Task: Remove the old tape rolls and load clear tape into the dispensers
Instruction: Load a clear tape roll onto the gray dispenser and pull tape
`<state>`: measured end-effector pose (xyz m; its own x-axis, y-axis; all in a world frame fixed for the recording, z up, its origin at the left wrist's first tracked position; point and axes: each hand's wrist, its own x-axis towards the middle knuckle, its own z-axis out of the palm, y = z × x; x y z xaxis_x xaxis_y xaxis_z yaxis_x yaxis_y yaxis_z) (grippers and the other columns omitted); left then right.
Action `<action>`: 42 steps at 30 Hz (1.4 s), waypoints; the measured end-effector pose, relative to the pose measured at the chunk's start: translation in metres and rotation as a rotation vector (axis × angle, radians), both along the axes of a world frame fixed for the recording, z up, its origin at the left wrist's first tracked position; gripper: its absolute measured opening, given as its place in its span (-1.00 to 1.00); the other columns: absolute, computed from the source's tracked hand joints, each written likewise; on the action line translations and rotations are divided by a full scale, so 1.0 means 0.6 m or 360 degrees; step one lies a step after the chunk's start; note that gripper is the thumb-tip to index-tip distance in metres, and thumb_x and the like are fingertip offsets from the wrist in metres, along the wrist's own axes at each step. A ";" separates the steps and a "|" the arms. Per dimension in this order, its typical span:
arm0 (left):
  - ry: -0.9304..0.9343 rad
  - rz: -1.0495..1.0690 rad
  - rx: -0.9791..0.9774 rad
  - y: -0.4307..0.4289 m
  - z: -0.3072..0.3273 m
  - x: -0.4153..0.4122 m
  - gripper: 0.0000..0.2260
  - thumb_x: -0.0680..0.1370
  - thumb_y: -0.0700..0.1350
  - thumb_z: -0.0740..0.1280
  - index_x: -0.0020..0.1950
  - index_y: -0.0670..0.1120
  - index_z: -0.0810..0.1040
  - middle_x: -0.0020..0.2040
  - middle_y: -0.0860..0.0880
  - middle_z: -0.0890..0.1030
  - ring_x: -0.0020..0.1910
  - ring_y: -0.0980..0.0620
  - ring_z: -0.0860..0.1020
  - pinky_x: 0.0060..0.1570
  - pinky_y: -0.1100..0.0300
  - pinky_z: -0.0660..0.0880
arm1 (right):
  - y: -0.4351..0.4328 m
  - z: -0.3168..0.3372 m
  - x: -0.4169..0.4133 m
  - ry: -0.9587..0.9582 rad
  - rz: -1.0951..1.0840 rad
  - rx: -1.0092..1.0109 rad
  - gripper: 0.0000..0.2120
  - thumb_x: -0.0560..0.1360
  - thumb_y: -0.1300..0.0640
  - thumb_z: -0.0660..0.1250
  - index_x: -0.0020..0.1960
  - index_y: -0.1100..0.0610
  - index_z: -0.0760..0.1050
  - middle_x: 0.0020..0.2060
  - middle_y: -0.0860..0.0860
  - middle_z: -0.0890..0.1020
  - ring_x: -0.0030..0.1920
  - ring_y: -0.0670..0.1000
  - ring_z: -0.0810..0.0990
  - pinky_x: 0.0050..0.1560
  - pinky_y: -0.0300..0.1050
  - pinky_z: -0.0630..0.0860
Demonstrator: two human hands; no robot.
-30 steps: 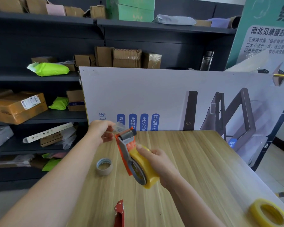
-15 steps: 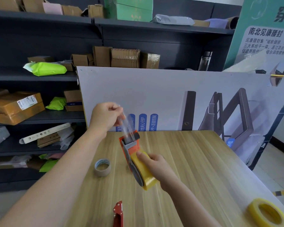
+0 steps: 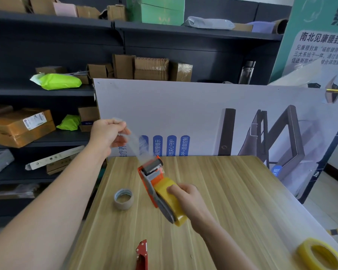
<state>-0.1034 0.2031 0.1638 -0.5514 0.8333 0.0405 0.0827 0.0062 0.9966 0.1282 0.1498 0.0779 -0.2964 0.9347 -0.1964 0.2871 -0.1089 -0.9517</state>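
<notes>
My right hand grips an orange tape dispenser above the wooden table, fingers curled round the yellowish clear tape roll mounted in it. A strip of clear tape runs from the dispenser's roller up and left to my left hand, which pinches its end. A nearly used-up old roll with a brown core lies on the table left of the dispenser. A second, red dispenser shows at the bottom edge. Another full clear tape roll lies at the bottom right.
A large printed board stands upright along the table's far edge. Dark shelves with cardboard boxes and green packets fill the left and back. The table's left edge drops off beside my left forearm.
My left hand has drawn the tape end up and to the left, pulling a longer strip out of the dispenser. My right hand with the dispenser has hardly moved.
</notes>
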 end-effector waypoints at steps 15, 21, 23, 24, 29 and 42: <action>-0.0316 0.0041 -0.0321 0.028 -0.142 0.023 -0.78 0.47 -0.43 0.28 -0.23 -0.12 0.45 -0.18 -0.14 0.53 -0.24 -0.06 0.50 -0.31 0.09 0.51 | 0.019 0.003 0.000 0.0445 -0.0285 -0.0492 -0.32 0.19 -0.19 0.41 0.22 0.10 0.43 0.09 0.15 0.61 0.03 0.13 0.63 -0.08 -0.03 0.58; -0.0819 -0.0276 -0.0413 0.004 -0.184 0.075 -0.86 0.47 -0.37 0.23 -0.10 -0.16 0.50 -0.18 -0.12 0.52 -0.22 -0.03 0.50 -0.24 0.09 0.48 | 0.035 0.001 0.007 0.0712 -0.0465 -0.0636 -0.12 -0.03 -0.13 0.49 0.23 0.22 0.49 0.11 0.27 0.63 -0.10 0.20 0.66 -0.03 0.09 0.60; -0.1005 -0.0397 -0.0414 -0.006 -0.194 0.092 -0.85 0.43 -0.35 0.24 -0.07 -0.14 0.48 -0.21 -0.10 0.52 -0.27 -0.02 0.50 -0.26 0.09 0.46 | 0.035 0.004 0.012 0.0752 -0.0445 -0.0620 -0.34 0.17 -0.10 0.43 0.17 0.24 0.52 -0.09 0.21 0.68 -0.23 0.16 0.64 -0.08 0.04 0.59; -0.1063 -0.0456 -0.0410 -0.010 -0.198 0.100 -0.84 0.42 -0.32 0.25 -0.06 -0.12 0.49 -0.22 -0.10 0.52 -0.29 -0.02 0.50 -0.26 0.09 0.44 | 0.036 0.005 0.016 0.0781 -0.0416 -0.0613 -0.50 0.29 -0.07 0.37 0.09 0.24 0.53 -0.23 0.18 0.67 -0.30 0.13 0.62 -0.13 0.00 0.58; -0.1311 -0.0663 -0.0325 -0.022 -0.216 0.132 -0.84 0.43 -0.24 0.28 -0.03 -0.14 0.59 -0.14 -0.16 0.56 -0.14 -0.12 0.50 -0.03 -0.04 0.45 | 0.036 0.007 0.031 0.0890 -0.0421 -0.0645 -0.72 0.44 -0.01 0.26 -0.08 0.22 0.51 -0.47 0.09 0.61 -0.46 0.05 0.57 -0.30 -0.08 0.50; -0.1168 -0.0815 -0.0333 -0.047 -0.234 0.148 -0.78 0.35 0.05 0.38 -0.14 -0.06 0.63 -0.14 -0.09 0.59 -0.09 -0.06 0.52 -0.02 0.01 0.41 | 0.024 0.015 0.037 0.0784 -0.0483 -0.0627 -0.63 0.41 -0.05 0.31 0.10 0.18 0.51 -0.13 0.19 0.66 -0.14 0.17 0.63 -0.08 0.04 0.57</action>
